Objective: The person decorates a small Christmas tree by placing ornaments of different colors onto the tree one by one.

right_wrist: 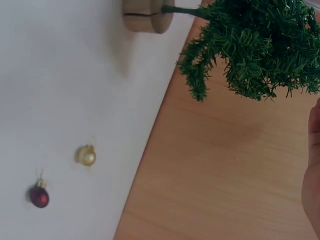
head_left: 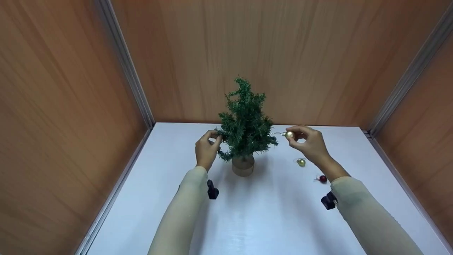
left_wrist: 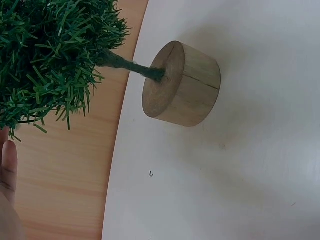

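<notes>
A small artificial Christmas tree (head_left: 246, 122) stands upright on a round wooden base (head_left: 242, 167). At its left side my left hand (head_left: 206, 148) pinches the tip of a low branch between thumb and fingers. To the right of the tree, my right hand (head_left: 313, 144) holds a gold bauble (head_left: 290, 135) by thumb and fingertips, its thin hanging loop pointing at the branches. Whether that loop touches the branches I cannot tell. Both wrist views catch only part of each hand, and the held bauble is out of sight there.
Below the right hand lie a second gold bauble (head_left: 301, 162) and a dark red bauble (head_left: 322, 179) on the white table (head_left: 240, 219). Wooden panels (head_left: 300, 60) enclose the table at the back and both sides. A tiny dark hook-shaped bit (left_wrist: 151, 174) lies near the base.
</notes>
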`<state>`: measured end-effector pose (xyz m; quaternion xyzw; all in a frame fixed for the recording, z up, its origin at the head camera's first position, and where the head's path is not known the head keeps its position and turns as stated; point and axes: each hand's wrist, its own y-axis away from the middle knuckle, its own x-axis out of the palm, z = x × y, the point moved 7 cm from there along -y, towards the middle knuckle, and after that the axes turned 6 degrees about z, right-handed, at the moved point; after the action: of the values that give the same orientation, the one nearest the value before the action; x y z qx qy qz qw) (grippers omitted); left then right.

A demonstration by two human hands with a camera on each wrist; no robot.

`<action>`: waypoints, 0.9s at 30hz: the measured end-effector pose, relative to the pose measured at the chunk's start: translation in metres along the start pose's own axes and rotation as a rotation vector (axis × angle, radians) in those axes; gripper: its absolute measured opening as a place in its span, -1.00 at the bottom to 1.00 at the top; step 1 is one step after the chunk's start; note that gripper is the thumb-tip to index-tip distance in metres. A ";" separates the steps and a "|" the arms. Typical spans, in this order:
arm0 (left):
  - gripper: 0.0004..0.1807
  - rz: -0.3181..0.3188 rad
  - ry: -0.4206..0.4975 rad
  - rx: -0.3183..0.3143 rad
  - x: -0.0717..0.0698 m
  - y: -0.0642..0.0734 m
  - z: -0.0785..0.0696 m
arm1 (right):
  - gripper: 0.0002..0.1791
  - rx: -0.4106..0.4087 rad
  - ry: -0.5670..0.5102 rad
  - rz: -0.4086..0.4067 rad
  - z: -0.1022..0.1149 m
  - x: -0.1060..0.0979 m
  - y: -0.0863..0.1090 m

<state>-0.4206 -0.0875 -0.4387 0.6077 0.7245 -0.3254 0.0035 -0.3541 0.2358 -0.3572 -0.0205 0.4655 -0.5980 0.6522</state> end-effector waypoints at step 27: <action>-0.80 -0.006 -0.007 -0.008 -0.004 0.002 0.005 | -0.75 -0.038 -0.055 0.011 0.015 0.020 -0.010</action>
<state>-0.4199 -0.0936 -0.4421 0.6043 0.7277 -0.3245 0.0074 -0.3557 0.2092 -0.3545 -0.0466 0.4587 -0.5845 0.6677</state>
